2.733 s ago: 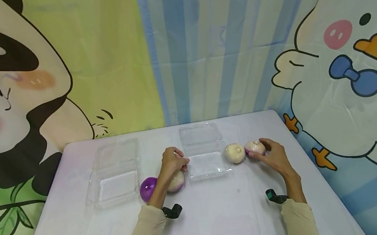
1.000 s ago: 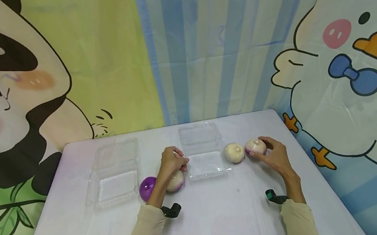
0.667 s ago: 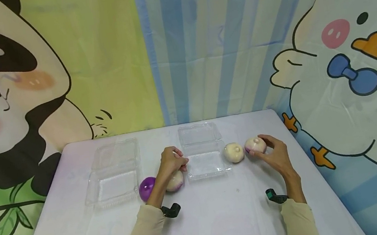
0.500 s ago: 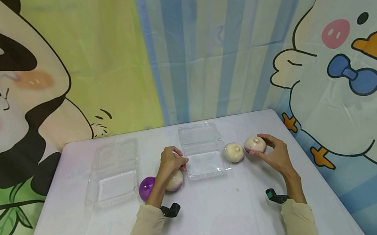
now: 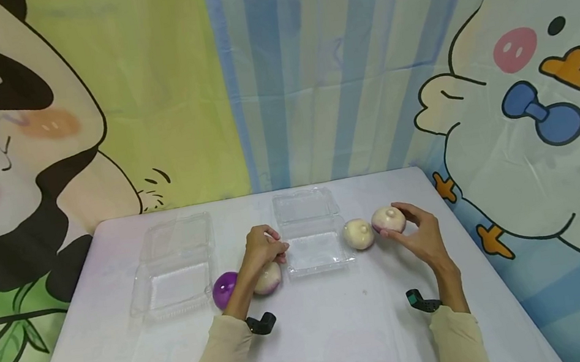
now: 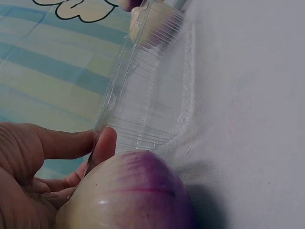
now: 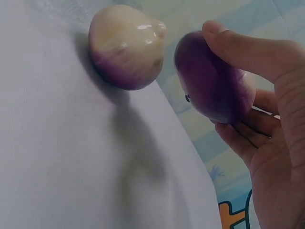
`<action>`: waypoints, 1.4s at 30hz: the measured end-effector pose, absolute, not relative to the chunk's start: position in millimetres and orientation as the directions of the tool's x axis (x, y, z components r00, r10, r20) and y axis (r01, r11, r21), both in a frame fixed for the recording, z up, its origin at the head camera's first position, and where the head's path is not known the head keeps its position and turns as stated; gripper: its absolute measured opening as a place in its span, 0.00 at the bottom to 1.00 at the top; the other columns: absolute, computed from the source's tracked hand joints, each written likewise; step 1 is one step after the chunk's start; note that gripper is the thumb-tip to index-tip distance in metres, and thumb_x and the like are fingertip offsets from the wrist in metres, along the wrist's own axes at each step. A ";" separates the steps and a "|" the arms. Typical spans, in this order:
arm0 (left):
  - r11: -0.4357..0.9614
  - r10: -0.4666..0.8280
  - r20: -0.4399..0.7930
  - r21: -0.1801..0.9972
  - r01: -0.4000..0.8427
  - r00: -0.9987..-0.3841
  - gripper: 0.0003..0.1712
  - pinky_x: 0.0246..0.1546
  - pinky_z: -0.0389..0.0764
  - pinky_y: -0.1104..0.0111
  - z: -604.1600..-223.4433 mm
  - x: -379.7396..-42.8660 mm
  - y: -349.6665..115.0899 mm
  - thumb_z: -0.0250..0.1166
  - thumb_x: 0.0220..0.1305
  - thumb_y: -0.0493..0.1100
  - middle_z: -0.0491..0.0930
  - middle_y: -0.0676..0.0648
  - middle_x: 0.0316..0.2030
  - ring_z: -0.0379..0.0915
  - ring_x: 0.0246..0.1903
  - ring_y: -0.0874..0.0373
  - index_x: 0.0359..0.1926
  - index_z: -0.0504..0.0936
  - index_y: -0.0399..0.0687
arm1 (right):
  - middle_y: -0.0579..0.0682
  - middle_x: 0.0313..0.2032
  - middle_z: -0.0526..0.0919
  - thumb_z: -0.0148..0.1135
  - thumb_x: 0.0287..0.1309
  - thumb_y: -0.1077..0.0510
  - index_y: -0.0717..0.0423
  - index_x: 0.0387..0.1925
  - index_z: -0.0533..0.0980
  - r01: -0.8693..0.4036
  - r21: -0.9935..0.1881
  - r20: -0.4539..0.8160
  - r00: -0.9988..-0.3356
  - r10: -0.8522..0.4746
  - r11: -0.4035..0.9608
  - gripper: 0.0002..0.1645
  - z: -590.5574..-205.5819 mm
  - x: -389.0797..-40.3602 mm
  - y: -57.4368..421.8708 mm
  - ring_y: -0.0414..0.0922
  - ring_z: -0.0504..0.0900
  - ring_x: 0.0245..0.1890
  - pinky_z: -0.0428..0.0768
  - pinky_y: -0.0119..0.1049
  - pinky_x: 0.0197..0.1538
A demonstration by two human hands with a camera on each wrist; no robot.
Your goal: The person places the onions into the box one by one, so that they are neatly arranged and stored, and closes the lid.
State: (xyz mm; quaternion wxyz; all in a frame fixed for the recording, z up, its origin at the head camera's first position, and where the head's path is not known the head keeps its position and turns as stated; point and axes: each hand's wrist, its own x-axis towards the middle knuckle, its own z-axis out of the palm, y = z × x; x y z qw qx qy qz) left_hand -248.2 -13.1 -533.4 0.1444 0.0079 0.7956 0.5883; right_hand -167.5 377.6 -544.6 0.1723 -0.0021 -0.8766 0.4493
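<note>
My right hand [image 5: 423,238] grips a glossy, round purple-and-white vegetable [image 5: 388,220], like an onion or turnip. The right wrist view shows its purple underside raised off the table, thumb on one side and fingers on the other. Just left of it sits a similar vegetable [image 5: 359,234], pale with a small nub on top. My left hand [image 5: 262,250] pinches the near-left edge of a clear plastic clamshell container [image 6: 157,90], which lies with its lid folded back. Under the left wrist rests another purple-and-white vegetable [image 6: 138,195], partly hidden by the arm in the head view.
A bright purple round vegetable [image 5: 225,290] lies left of the left forearm. Farther left stands a larger clear clamshell [image 5: 179,283], also with its lid back. A white cloth covers the table [image 5: 334,335]. A cartoon-printed curtain [image 5: 287,82] hangs behind it.
My right hand has lifted its vegetable off the table and shifted it slightly up and to the left, its nubbed top now more visible. The left hand stays on the container's edge.
</note>
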 end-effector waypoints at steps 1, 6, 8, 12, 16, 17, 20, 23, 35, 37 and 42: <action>0.308 0.181 -0.221 0.938 -0.158 -0.958 0.14 0.17 0.84 0.70 -533.6 -248.3 -13.2 0.74 0.61 0.25 0.82 0.44 0.20 0.80 0.13 0.60 0.43 0.78 0.29 | 0.62 0.67 0.84 0.88 0.54 0.54 0.59 0.69 0.79 -0.154 -0.789 0.302 -0.940 0.157 0.595 0.43 -543.7 -167.8 376.8 0.60 0.82 0.67 0.75 0.68 0.74; 0.312 0.184 -0.227 0.936 -0.162 -0.956 0.14 0.17 0.84 0.71 -534.9 -248.2 -13.2 0.74 0.62 0.26 0.82 0.44 0.20 0.80 0.13 0.60 0.43 0.78 0.30 | 0.61 0.67 0.85 0.88 0.52 0.56 0.59 0.69 0.79 -0.170 -0.780 0.318 -0.937 0.147 0.602 0.43 -540.1 -168.9 372.9 0.58 0.84 0.66 0.76 0.65 0.74; 0.313 0.186 -0.227 0.936 -0.161 -0.956 0.14 0.17 0.83 0.71 -534.8 -248.1 -13.1 0.74 0.62 0.26 0.82 0.44 0.19 0.79 0.12 0.60 0.43 0.78 0.30 | 0.61 0.67 0.85 0.88 0.52 0.56 0.59 0.69 0.79 -0.177 -0.780 0.322 -0.936 0.142 0.600 0.43 -538.9 -169.8 371.2 0.58 0.83 0.66 0.76 0.66 0.75; 0.309 0.185 -0.222 0.938 -0.157 -0.957 0.14 0.17 0.84 0.70 -533.7 -248.0 -12.8 0.74 0.62 0.26 0.82 0.44 0.20 0.80 0.12 0.60 0.44 0.78 0.29 | 0.61 0.68 0.84 0.88 0.53 0.56 0.58 0.70 0.79 -0.191 -0.791 0.326 -0.935 0.137 0.581 0.43 -535.8 -171.6 366.5 0.59 0.83 0.67 0.74 0.66 0.77; 0.305 0.188 -0.219 0.940 -0.155 -0.958 0.14 0.17 0.84 0.70 -533.2 -247.6 -13.0 0.74 0.62 0.26 0.82 0.44 0.20 0.80 0.13 0.60 0.44 0.78 0.28 | 0.60 0.67 0.85 0.88 0.53 0.56 0.57 0.69 0.79 -0.195 -0.796 0.327 -0.935 0.137 0.572 0.43 -532.6 -172.7 361.4 0.57 0.83 0.67 0.75 0.65 0.76; 0.304 0.188 -0.220 0.940 -0.156 -0.957 0.14 0.17 0.84 0.70 -533.2 -247.5 -13.1 0.74 0.62 0.25 0.82 0.44 0.20 0.80 0.13 0.60 0.44 0.77 0.28 | 0.59 0.67 0.85 0.88 0.53 0.56 0.57 0.69 0.80 -0.194 -0.797 0.326 -0.935 0.137 0.572 0.43 -531.9 -172.9 360.2 0.57 0.83 0.66 0.75 0.64 0.76; 0.303 0.189 -0.217 0.940 -0.154 -0.958 0.14 0.17 0.84 0.70 -532.9 -247.3 -13.1 0.74 0.62 0.25 0.82 0.44 0.19 0.79 0.12 0.60 0.44 0.77 0.28 | 0.57 0.66 0.86 0.88 0.53 0.56 0.56 0.69 0.80 -0.194 -0.794 0.325 -0.936 0.133 0.576 0.43 -529.9 -173.3 356.7 0.54 0.84 0.65 0.77 0.62 0.75; 0.304 0.187 -0.218 0.940 -0.154 -0.958 0.14 0.17 0.84 0.70 -532.3 -247.0 -12.8 0.74 0.62 0.25 0.81 0.44 0.19 0.79 0.12 0.60 0.44 0.77 0.28 | 0.57 0.66 0.86 0.88 0.52 0.55 0.56 0.68 0.80 -0.203 -0.793 0.328 -0.937 0.122 0.574 0.42 -528.4 -173.4 353.4 0.53 0.84 0.64 0.77 0.63 0.75; 0.306 0.186 -0.223 0.939 -0.159 -0.957 0.14 0.17 0.84 0.70 -532.5 -248.6 -12.2 0.74 0.62 0.25 0.82 0.44 0.19 0.80 0.13 0.59 0.44 0.77 0.28 | 0.59 0.66 0.86 0.88 0.52 0.56 0.57 0.68 0.80 -0.255 -0.803 0.340 -0.938 0.064 0.539 0.42 -526.3 -176.2 338.2 0.57 0.84 0.65 0.76 0.68 0.75; 0.305 0.188 -0.225 0.939 -0.161 -0.956 0.14 0.17 0.84 0.70 -532.3 -248.3 -12.3 0.74 0.62 0.25 0.81 0.44 0.19 0.80 0.13 0.59 0.44 0.77 0.28 | 0.59 0.66 0.85 0.88 0.52 0.56 0.57 0.68 0.80 -0.253 -0.802 0.337 -0.940 0.059 0.541 0.42 -526.6 -176.2 335.6 0.58 0.84 0.65 0.75 0.69 0.75; 0.305 0.189 -0.234 0.937 -0.169 -0.954 0.15 0.17 0.83 0.71 -531.6 -248.1 -12.3 0.74 0.62 0.25 0.80 0.44 0.20 0.80 0.13 0.59 0.45 0.77 0.27 | 0.59 0.67 0.85 0.88 0.54 0.55 0.56 0.68 0.80 -0.248 -0.802 0.326 -0.944 0.051 0.543 0.42 -528.2 -175.0 329.9 0.60 0.84 0.67 0.72 0.72 0.76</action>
